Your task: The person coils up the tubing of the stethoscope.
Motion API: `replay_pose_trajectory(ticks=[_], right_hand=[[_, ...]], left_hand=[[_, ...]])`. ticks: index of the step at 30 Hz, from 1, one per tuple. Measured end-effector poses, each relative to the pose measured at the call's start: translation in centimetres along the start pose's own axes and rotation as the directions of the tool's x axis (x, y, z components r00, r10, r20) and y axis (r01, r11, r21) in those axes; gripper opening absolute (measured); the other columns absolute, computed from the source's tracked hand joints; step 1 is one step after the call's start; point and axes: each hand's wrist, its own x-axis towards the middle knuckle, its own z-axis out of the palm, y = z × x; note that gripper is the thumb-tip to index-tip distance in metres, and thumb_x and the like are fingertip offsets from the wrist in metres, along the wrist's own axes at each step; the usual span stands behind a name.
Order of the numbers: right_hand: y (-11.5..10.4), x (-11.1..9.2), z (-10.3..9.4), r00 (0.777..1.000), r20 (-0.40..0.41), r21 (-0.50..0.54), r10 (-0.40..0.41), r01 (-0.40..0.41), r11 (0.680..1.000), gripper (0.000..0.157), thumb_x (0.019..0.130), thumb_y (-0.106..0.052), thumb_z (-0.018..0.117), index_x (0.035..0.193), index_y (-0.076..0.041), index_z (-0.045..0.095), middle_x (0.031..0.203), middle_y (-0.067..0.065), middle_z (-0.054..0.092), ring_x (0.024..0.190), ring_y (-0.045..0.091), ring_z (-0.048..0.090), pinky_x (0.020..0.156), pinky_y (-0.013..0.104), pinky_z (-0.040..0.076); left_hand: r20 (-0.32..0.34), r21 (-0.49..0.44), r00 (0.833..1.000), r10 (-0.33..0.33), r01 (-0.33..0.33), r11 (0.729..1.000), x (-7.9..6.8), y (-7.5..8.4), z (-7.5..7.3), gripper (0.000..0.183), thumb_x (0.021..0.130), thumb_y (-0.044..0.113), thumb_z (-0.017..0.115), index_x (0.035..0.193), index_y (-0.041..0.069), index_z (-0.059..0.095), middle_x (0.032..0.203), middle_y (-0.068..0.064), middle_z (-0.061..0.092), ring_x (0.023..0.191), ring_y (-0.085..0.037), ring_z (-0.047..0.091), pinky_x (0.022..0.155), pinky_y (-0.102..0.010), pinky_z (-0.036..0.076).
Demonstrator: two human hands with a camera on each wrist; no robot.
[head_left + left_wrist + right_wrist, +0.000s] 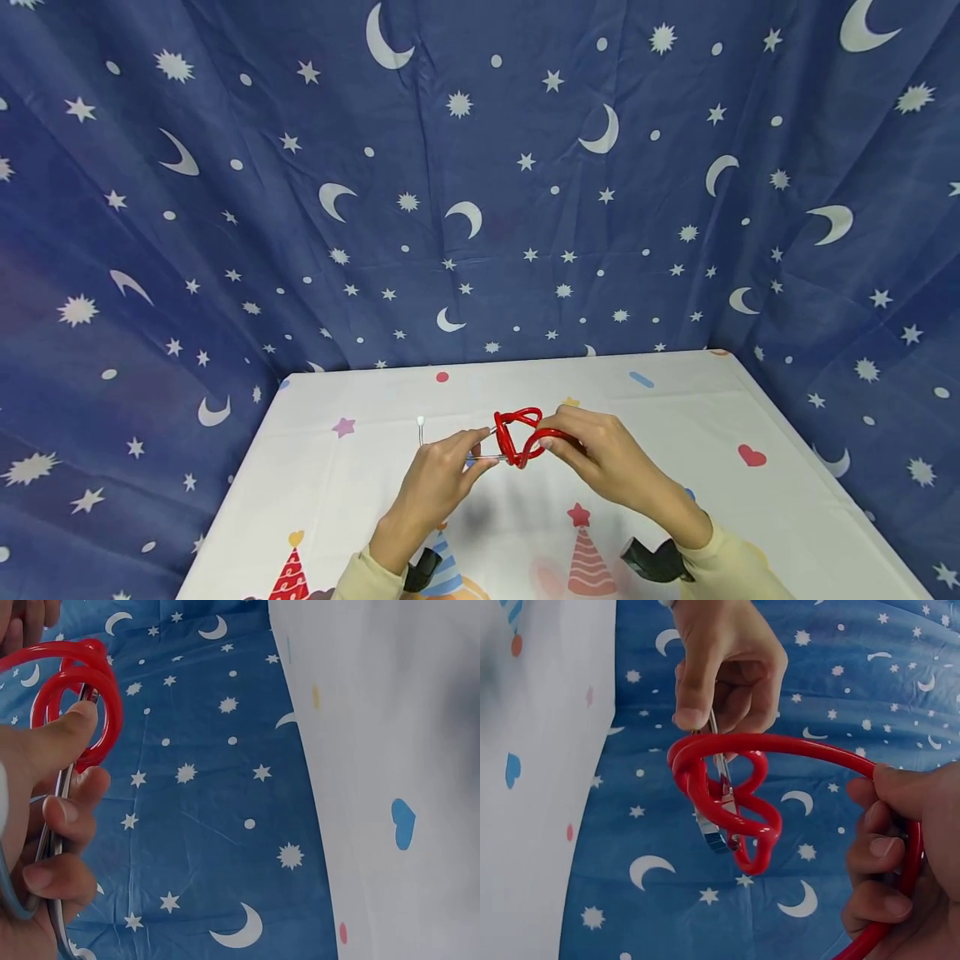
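Observation:
A glossy red flexible tube [502, 437] is looped and tangled around the far end of a slim metal tool [714, 838] with two thin arms. Its exact kind cannot be told. My left hand [442, 471] grips the tool's arms, thumb pressed along the metal close to the red loops in the left wrist view. My right hand [611, 458] holds a free length of the tube, which curves through its curled fingers in the right wrist view. Both hands are raised above the table, with the loops between them. Part of the tool is hidden by the left hand and the tube.
A white tablecloth [360, 483] printed with party hats, stars and hearts covers the table. Behind it and along both sides hangs a dark blue curtain [480, 183] with white moons and stars. Black wrist mounts [656, 560] sit near the sleeves.

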Motion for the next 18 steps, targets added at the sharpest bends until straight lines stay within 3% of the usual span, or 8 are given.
replay_pose_trajectory(ticks=[6, 18], right_hand=[[0.8, 0.6, 0.5, 0.999, -0.006, 0.021, 0.053, -0.053, 0.998, 0.012, 0.09, -0.015, 0.071, 0.102, -0.016, 0.071, 0.082, -0.011, 0.062, 0.061, -0.002, 0.042, 0.051, 0.014, 0.041], [2.1, 1.3, 1.5, 0.992, -0.015, 0.036, 0.127, -0.126, 0.991, 0.013, 0.087, -0.02, 0.074, 0.099, -0.019, 0.072, 0.079, -0.013, 0.059, 0.065, -0.001, 0.046, 0.055, 0.017, 0.046]], left_hand=[[0.011, 0.005, 1.0, 0.026, -0.026, 1.0, -0.1, 0.3, 0.0, 0.035, 0.081, 0.026, 0.08, 0.11, 0.009, 0.07, 0.075, 0.007, 0.066, 0.058, -0.002, 0.057, 0.054, -0.012, 0.044], [0.05, -0.053, 0.995, 0.087, -0.084, 0.995, -0.4, 0.3, 0.3, 0.037, 0.081, 0.028, 0.08, 0.111, 0.009, 0.07, 0.088, 0.005, 0.074, 0.07, -0.003, 0.067, 0.062, -0.013, 0.051]])
